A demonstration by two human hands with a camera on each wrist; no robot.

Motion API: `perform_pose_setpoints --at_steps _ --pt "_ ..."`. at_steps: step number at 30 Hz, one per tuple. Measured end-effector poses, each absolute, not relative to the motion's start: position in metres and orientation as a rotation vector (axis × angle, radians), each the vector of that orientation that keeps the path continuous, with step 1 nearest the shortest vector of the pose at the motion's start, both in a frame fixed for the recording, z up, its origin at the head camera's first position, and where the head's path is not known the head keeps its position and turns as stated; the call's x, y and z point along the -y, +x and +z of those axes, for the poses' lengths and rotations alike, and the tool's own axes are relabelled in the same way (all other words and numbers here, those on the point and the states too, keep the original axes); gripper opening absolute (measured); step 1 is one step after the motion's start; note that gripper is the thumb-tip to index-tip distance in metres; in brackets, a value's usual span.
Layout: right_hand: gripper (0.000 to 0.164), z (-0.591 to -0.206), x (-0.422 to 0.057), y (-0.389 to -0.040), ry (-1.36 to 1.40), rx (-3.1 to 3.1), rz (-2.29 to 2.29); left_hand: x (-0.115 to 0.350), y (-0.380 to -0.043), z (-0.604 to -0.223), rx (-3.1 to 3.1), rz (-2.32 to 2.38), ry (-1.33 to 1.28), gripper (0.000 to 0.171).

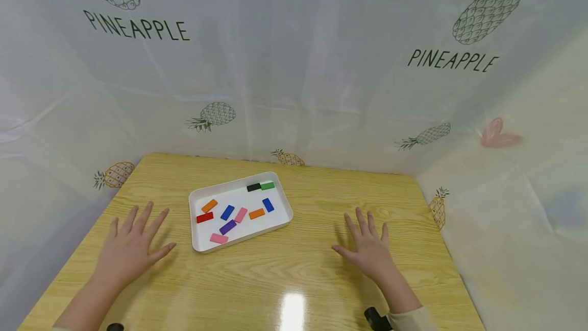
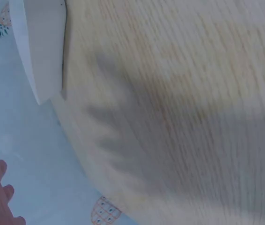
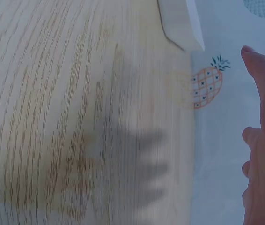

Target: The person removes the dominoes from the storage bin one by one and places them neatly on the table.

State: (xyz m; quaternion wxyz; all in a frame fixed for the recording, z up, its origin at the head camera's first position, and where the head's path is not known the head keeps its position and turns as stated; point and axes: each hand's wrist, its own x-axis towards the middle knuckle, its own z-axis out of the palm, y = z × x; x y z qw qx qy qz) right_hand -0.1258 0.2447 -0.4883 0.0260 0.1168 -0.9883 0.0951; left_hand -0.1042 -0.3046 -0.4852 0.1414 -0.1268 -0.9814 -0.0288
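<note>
A shallow white tray (image 1: 198, 245) lies at an angle on the wooden table. In it are scattered small rectangular blocks: a red block (image 1: 204, 217), a purple block (image 1: 227, 227), a black block (image 1: 253, 187) and a green block (image 1: 267, 186) end to end, plus orange, blue and pink ones. My left hand (image 1: 128, 249), fingers spread, is over the table to the tray's left, holding nothing. To the right of the tray and farther from it, my right hand (image 1: 369, 249) also has its fingers spread and holds nothing. Both wrist views show hand shadows on the wood.
The wooden table (image 1: 257, 290) reaches back to a pale curtain (image 1: 294, 65) printed with pineapples, which also hangs along both sides. Black wrist-worn devices, one beside the right sleeve (image 1: 413, 320), show at the bottom edge. A bright light reflection lies at the table's front.
</note>
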Motion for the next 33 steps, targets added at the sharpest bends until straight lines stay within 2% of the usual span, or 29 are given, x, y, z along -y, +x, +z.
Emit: perform_pose_setpoints --at_steps 15,25,33 --pt "0.093 -0.49 -0.228 -0.129 0.388 3.005 0.337 0.301 -0.116 -0.475 2.904 -0.174 -0.321 0.094" --pt "0.099 -0.488 -0.199 -0.134 0.474 2.926 0.514 0.282 -0.131 -0.486 3.057 -0.426 -0.259 0.093" --pt "0.099 -0.488 -0.169 -0.14 0.506 2.829 0.711 0.268 -0.137 -0.505 3.064 -0.72 -0.283 0.105"
